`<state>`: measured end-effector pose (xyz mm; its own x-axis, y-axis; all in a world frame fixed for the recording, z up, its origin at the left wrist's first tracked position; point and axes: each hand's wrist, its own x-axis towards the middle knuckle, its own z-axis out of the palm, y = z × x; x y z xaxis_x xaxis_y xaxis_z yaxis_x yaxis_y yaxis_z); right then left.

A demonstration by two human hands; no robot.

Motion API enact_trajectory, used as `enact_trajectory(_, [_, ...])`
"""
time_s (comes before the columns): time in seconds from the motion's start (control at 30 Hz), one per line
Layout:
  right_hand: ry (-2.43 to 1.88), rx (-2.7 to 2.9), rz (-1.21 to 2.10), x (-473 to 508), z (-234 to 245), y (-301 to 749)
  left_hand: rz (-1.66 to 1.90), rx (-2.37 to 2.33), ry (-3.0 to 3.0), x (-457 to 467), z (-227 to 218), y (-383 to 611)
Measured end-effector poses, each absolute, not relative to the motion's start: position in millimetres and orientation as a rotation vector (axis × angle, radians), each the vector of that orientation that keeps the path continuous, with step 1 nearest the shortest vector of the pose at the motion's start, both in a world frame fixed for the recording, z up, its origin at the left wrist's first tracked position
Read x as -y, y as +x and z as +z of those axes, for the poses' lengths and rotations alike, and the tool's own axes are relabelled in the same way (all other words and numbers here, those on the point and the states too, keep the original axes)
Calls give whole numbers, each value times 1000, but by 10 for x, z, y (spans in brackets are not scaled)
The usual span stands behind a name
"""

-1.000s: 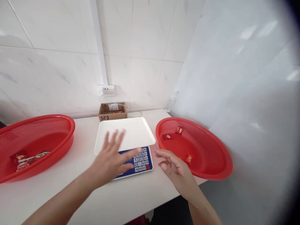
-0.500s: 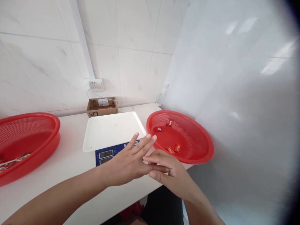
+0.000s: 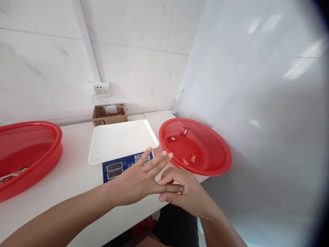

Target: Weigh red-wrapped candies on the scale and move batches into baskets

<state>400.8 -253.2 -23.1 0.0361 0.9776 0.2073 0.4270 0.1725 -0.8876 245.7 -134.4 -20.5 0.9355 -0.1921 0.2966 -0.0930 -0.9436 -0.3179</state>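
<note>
My left hand is stretched out in front of the scale, back upwards and fingers spread, holding nothing. My right hand is closed around one finger of that hand, its thumb below and its bent fingers above. Just beyond the hands stands a weighing scale with a bare white tray and a blue panel with displays and keys, partly covered by my left hand. A red plastic basket lies to the right, with several small red packets inside.
Another red basket stands at the left with some packets in it. Behind the scale, a cardboard box sits against the tiled wall, below a socket. A clear plastic item lies in the corner. The white table's front edge runs beneath my hands.
The view has shifted a little, so the scale and baskets appear slightly further left and higher. My right fingers have moved slightly along the left hand's finger, which they still grip.
</note>
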Motion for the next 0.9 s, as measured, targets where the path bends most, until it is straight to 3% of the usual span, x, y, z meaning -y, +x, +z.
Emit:
enact_trajectory(0.3, [-1326, 1347, 1215, 2583, -240, 4001, -486, -311, -2790, 1310, -269, 2388])
enact_trajectory(0.47, [-1375, 1600, 1095, 2495, -235, 3921, -487, -469, -2883, 1352, -325, 2470])
enact_trajectory(0.67, [-1119, 1776, 1034, 2387, -264, 3879, -731, -489, -2897, 1518, -177, 2455])
enact_trajectory(0.9, [-1017, 1984, 1082, 2334, -227, 3866, -651, -673, -3005, 1577, 5, 2381])
